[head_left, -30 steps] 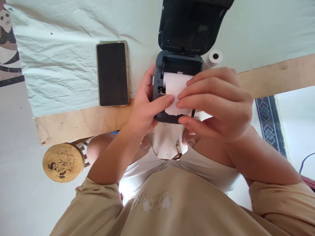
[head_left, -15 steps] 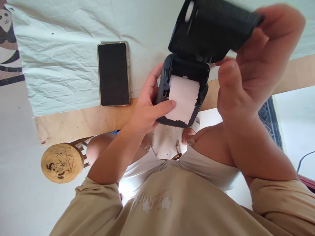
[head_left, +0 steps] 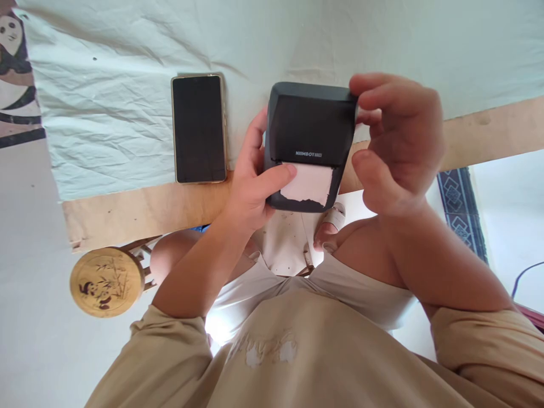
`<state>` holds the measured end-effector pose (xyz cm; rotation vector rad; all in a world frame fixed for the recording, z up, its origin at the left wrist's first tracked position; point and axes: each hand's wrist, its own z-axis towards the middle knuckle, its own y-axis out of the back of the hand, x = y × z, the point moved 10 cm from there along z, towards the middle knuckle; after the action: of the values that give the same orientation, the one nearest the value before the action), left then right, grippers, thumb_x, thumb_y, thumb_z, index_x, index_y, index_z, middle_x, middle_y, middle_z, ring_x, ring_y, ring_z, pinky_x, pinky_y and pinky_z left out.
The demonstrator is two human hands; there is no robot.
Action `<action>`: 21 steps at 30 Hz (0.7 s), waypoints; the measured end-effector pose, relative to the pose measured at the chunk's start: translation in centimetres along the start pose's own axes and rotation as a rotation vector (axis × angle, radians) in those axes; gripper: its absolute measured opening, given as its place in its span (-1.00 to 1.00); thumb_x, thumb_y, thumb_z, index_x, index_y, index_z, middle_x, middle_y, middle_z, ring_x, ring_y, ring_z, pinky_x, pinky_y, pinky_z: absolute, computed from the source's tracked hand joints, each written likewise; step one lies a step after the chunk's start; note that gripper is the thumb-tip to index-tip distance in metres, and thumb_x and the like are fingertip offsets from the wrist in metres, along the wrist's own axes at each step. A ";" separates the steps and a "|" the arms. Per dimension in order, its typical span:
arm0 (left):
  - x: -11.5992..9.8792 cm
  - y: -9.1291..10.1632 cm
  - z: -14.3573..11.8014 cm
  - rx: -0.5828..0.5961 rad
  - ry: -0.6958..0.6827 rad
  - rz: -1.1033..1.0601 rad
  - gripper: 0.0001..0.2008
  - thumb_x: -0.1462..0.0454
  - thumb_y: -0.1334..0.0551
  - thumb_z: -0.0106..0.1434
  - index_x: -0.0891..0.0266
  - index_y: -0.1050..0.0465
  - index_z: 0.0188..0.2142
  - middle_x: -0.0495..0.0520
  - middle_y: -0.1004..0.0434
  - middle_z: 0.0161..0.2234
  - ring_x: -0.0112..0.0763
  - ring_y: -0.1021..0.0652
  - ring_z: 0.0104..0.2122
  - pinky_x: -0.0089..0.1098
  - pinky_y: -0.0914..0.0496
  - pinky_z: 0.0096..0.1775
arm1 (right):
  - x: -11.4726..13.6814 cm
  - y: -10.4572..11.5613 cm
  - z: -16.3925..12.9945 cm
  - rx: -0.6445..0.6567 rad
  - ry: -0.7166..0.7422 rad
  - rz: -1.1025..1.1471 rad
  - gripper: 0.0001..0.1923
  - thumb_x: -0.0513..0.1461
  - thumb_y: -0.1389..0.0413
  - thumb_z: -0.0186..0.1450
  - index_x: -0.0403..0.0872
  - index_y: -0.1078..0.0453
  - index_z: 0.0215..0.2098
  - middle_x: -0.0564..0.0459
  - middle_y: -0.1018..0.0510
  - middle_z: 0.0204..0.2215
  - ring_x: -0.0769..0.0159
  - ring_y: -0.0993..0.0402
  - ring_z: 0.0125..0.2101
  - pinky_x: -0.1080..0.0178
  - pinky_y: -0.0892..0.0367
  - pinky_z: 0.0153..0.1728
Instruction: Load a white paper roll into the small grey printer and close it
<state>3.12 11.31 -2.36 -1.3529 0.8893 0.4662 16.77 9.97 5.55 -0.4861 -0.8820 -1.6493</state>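
My left hand (head_left: 259, 181) grips a small black label printer (head_left: 312, 122) by its left side, above the table's front edge. The printer's lid, marked NIIMBOT, lies down over the body. White paper (head_left: 308, 184) with a ragged end sticks out from under the lid, and my left thumb presses on its left edge. At the printer's upper right corner is my right hand (head_left: 399, 136), fingers curved and spread from the thumb. Its fingertips are at the corner; whether they touch it I cannot tell.
A phone (head_left: 199, 129) with a dark screen lies on the pale cloth (head_left: 114, 113) to the left. Bare wood (head_left: 127, 212) runs along the table's front edge. A round stool (head_left: 107, 282) with a panda picture stands at the lower left.
The printer's lid, raised in my right hand before, has swung down over the paper roll. My right hand has moved down and left, and its fingers have come off the lid's far edge.
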 end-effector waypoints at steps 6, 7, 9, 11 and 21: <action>-0.3 -0.7 -0.3 0.039 -0.015 0.082 -0.58 0.03 -0.25 0.16 0.08 -0.35 -0.02 0.10 -0.52 -0.16 -0.16 -0.56 -0.09 -0.36 -0.44 -0.37 | -1.6 -3.2 -1.1 0.164 -0.253 0.271 -0.38 0.02 -0.05 0.23 0.20 0.00 0.21 0.07 -0.24 0.15 0.30 -0.42 -0.08 0.20 -0.49 -0.17; -0.2 -0.5 -0.3 0.024 -0.003 0.105 -0.60 0.03 -0.23 0.17 0.12 -0.38 -0.04 0.12 -0.53 -0.18 -0.14 -0.55 -0.08 -0.36 -0.44 -0.37 | -1.8 -3.6 -1.2 0.182 -0.290 0.302 -0.36 0.03 -0.06 0.23 0.22 0.04 0.21 0.07 -0.23 0.14 0.34 -0.43 -0.16 0.23 -0.50 -0.24; 0.0 -0.2 -0.4 -0.011 0.025 0.141 -0.64 0.06 -0.24 0.18 0.16 -0.42 -0.09 0.13 -0.54 -0.24 -0.10 -0.54 -0.03 -0.37 -0.45 -0.36 | -2.1 -4.1 -1.4 0.196 -0.348 0.334 -0.34 0.03 -0.08 0.22 0.24 0.09 0.21 0.07 -0.22 0.14 0.38 -0.43 -0.22 0.26 -0.49 -0.31; 0.0 -0.1 -0.5 -0.014 0.045 0.148 -0.67 0.07 -0.26 0.17 0.16 -0.43 -0.12 0.11 -0.55 -0.27 -0.11 -0.53 -0.01 -0.38 -0.45 -0.36 | -2.5 -4.1 -1.5 0.191 -0.386 0.324 -0.35 0.06 -0.07 0.23 0.25 0.10 0.20 0.06 -0.22 0.13 0.35 -0.44 -0.18 0.26 -0.49 -0.31; -0.1 -0.6 -0.5 -0.027 0.054 0.096 -0.77 0.14 -0.27 0.17 0.19 -0.45 -0.21 0.07 -0.54 -0.23 -0.10 -0.50 0.06 -0.24 -0.52 -0.14 | -1.8 -3.4 -1.4 0.254 -0.284 0.002 -0.31 0.07 0.01 0.25 0.13 0.18 0.24 -0.05 -0.30 0.03 0.26 -0.41 -0.14 0.22 -0.45 -0.32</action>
<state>3.38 10.74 -1.85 -1.3568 0.9990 0.5193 14.24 10.30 2.38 -0.5507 -1.2812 -1.4604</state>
